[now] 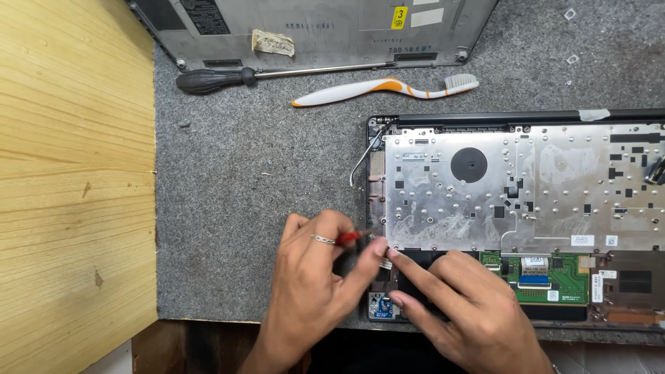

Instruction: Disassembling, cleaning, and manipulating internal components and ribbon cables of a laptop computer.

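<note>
Left hand (312, 277) fingers pinch a red-handled tool (350, 237), seemingly pointing right; right hand (464, 305) fingers pressed together.

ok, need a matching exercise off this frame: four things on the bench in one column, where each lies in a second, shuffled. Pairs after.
Things
1. toothbrush
2. screwdriver
3. green circuit board
4. wooden board

Places
A. far left, beside the grey mat
B. inside the open laptop, lower edge
C. on the mat, above the laptop's top left corner
D. just below the grey case at the top

Pairs: 1-C, 2-D, 3-B, 4-A
</note>
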